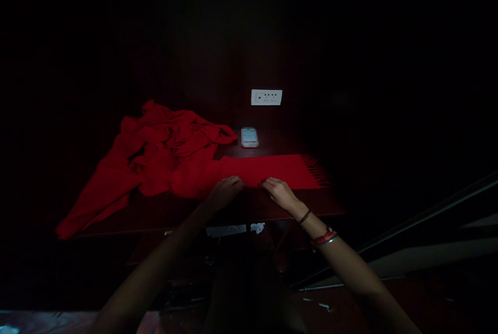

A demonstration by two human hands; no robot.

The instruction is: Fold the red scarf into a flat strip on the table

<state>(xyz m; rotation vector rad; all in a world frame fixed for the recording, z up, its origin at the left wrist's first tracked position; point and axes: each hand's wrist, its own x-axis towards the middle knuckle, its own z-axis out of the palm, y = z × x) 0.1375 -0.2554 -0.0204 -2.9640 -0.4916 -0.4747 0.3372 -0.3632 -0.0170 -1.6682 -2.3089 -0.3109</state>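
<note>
A red scarf (280, 168) lies across a dark wooden table, its fringed end (317, 170) flat at the right. Toward the left the red cloth spreads into a rumpled heap (163, 142), and a corner of it reaches the table's front left edge. My left hand (227, 190) has its fingers curled onto the near edge of the flat strip. A short way to its right, my right hand (278, 192) pinches the same edge. Both fingertips are dim, so how much cloth they hold is hard to see.
Behind the scarf stands a small pale box-like object (249, 137), its face blurred. A white power socket (266, 97) is on the dark wall. Below the tabletop (171, 214) are white papers (226, 231) on a lower level. The surroundings are very dark.
</note>
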